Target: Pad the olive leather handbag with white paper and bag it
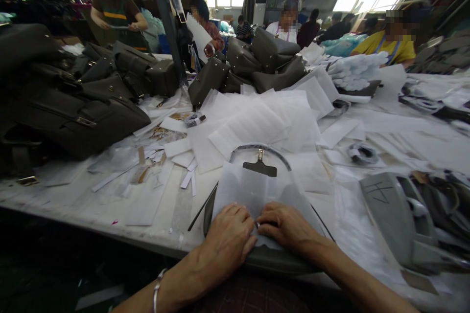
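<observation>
A dark grey-green bag (275,260) lies at the table's front edge, mostly covered by a thin white sheet (235,186). A dark flap with a metal clasp (260,168) shows above the sheet, and a wrapped handle (282,156) arches behind it. On the sheet's left part rests my left hand (233,232), its fingers curled and close together. My right hand (281,225) is beside it, thumb and fingers pinched at a small pale spot in the middle. What the fingers hold, if anything, is too small to name.
White sheets (253,117) are spread behind the bag. Dark bags are heaped at the left (73,107) and back (257,58). Loose strips and metal parts (165,132) lie left of centre. A grey piece (389,215) is at the right. Several people sit or stand beyond the table.
</observation>
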Demonstrator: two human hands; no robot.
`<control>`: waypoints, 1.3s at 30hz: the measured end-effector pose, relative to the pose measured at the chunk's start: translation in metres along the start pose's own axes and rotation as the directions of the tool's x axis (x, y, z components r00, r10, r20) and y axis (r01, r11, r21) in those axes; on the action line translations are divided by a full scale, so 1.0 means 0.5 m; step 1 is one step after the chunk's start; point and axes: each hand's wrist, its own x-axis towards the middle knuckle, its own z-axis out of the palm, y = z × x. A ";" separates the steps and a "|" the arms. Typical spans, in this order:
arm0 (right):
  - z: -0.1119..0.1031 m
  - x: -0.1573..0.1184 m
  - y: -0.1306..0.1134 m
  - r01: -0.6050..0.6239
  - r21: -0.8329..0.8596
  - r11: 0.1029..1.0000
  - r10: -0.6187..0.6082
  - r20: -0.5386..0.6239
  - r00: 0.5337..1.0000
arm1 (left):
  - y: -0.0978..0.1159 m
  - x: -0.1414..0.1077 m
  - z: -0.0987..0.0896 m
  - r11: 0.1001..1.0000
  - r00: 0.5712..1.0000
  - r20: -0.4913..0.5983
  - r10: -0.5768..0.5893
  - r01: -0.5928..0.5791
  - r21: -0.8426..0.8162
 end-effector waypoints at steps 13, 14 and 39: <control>0.050 -0.022 0.002 0.007 -0.309 0.951 -0.111 -0.321 0.941 | -0.011 -0.014 -0.073 0.942 0.995 0.082 0.065 -0.088 0.325; 0.054 -0.022 0.007 0.005 -0.330 0.944 -0.116 -0.320 0.940 | 0.005 0.009 -0.075 0.921 0.988 0.108 0.110 -0.142 0.362; -0.040 0.087 -0.046 -0.115 -0.539 0.835 0.026 -0.170 0.985 | -0.049 0.118 0.089 0.974 0.996 -0.082 0.029 -0.010 0.225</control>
